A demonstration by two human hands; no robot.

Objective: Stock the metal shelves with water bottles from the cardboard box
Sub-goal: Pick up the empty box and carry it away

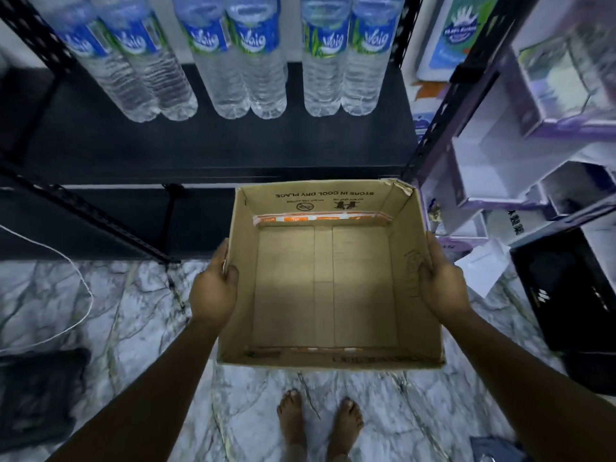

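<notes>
Your left hand grips the left wall of the cardboard box, thumb hooked inside; your right hand grips the right wall likewise. Box: held above the marble floor, interior holding no bottles. Water bottles: six, upright in pairs on the black metal shelf ahead.
</notes>
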